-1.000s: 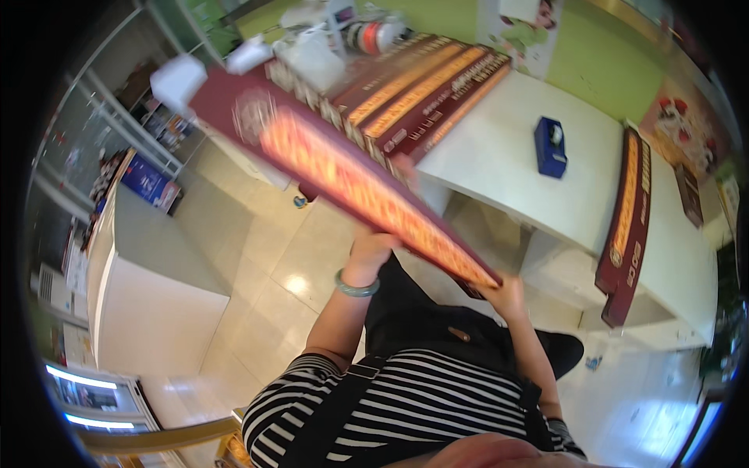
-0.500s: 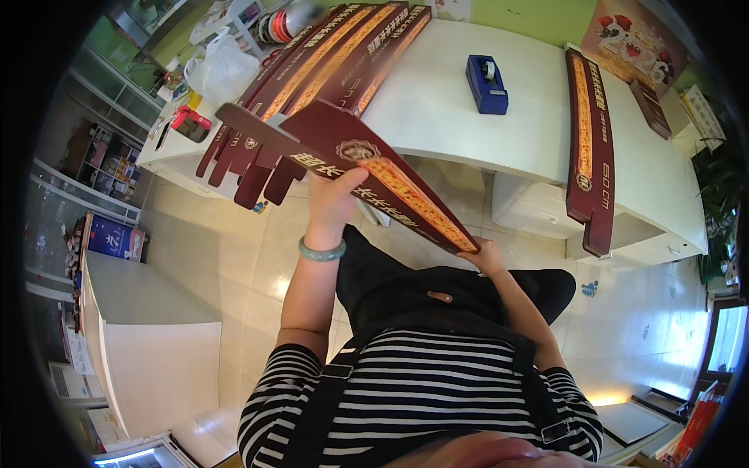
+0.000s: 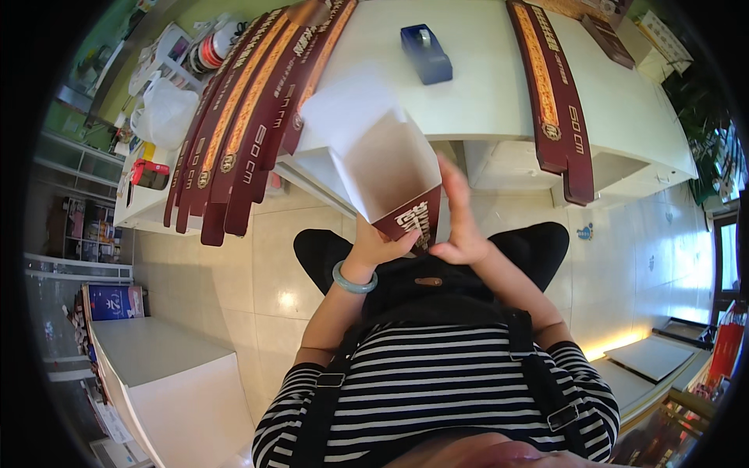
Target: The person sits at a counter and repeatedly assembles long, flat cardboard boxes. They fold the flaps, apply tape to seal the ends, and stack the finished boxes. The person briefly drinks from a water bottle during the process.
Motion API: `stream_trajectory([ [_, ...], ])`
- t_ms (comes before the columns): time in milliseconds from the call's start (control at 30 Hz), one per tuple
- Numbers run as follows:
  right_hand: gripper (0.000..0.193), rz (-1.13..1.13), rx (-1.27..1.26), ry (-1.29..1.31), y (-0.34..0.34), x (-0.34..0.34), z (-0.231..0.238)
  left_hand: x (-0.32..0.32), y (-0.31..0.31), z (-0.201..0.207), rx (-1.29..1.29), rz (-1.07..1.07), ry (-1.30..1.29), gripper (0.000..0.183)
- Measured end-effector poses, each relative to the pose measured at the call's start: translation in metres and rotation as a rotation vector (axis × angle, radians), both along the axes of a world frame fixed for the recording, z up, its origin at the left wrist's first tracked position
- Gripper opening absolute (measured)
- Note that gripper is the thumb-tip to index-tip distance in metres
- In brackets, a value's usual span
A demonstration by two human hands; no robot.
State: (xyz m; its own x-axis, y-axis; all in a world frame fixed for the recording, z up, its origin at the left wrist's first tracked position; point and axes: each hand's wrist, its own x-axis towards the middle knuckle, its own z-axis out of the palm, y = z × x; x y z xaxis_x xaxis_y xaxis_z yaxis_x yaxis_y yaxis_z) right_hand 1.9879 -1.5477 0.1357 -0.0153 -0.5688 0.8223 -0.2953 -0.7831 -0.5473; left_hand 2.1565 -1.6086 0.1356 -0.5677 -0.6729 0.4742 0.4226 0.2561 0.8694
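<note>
A long maroon cardboard box [image 3: 419, 210] stands tilted in front of my lap, its open white-lined end facing up at me. White end flaps [image 3: 347, 105] spread from its far left edge, smeared by motion. My left hand [image 3: 382, 246], with a pale green bangle at the wrist, grips the box low on its near left side, thumb across the printed face. Along the right side of the box is my right hand [image 3: 463, 218], fingers stretched out and thumb apart. Whether its fingertips touch the cardboard I cannot tell. The lower length of the box is hidden.
Several similar maroon boxes [image 3: 257, 117] lie side by side on the white table [image 3: 476, 93], their ends overhanging its near edge. Another maroon box [image 3: 552, 101] lies at the right. Between them sits a blue tape dispenser [image 3: 427, 58]. A white plastic bag [image 3: 165, 113] is far left.
The box has swung from lying across my front to pointing its open end up at me. My right hand has left its far end and come up beside the opening.
</note>
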Motion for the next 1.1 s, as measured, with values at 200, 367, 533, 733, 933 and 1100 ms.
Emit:
stream_trajectory([
  [200,0.090,0.111,-0.022,0.072,0.004,-0.033,0.047,0.003,0.009,0.013,-0.214,0.075,-0.276,0.104],
  [367,0.075,0.073,-0.104,0.051,0.011,-0.029,0.067,0.002,0.010,0.062,-0.560,0.211,-0.187,0.091],
  [533,0.044,0.026,0.015,0.153,0.018,-0.040,0.072,-0.006,0.014,0.086,-0.799,0.286,-0.251,0.073],
  [733,0.051,0.300,-0.065,-0.378,0.011,-0.015,0.088,-0.010,0.005,0.075,-0.542,0.257,-0.292,0.074],
  [933,0.037,0.034,-0.002,0.179,0.024,-0.033,0.118,-0.013,0.013,0.065,-0.461,0.278,-0.108,0.107],
  [1100,0.029,0.006,0.087,0.157,0.019,-0.037,0.119,-0.007,0.013,0.062,-0.493,0.260,-0.196,0.106],
])
